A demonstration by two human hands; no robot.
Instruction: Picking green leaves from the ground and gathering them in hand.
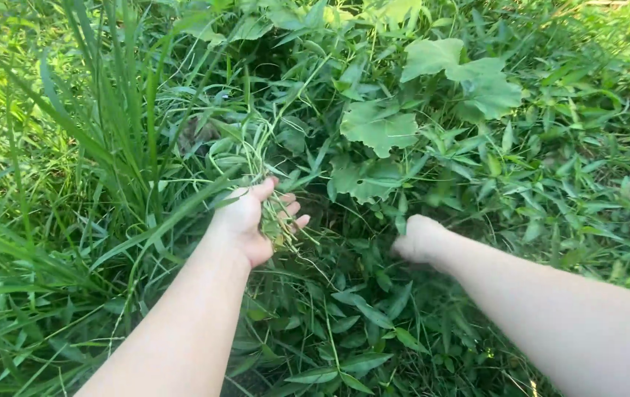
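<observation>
Left hand (252, 220): palm turned up, fingers curled loosely around a bundle of thin grass stems (256, 158). The stems run up and away from the palm, arching over to the tall grass clump (109, 132) on the left. Grip looks slack, fingers partly spread, thumb on top.

Right hand (419, 237): pushed down into the low weeds (373, 309), knuckles toward the camera, looks balled up, fingers hidden in foliage. Cannot tell whether it has hold of anything.

Hands are apart, with narrow-leaved weeds between them. Both forearms are bare and come in from the bottom edge of the view.

Surroundings: ground fully covered in green growth. Broad lobed leaves (381, 129) sit just beyond the right hand, more of them toward the top right. Long grass blades fill the left side; short pointed leaves fill the right and bottom. Sunlight hits the top left and far right edges.
</observation>
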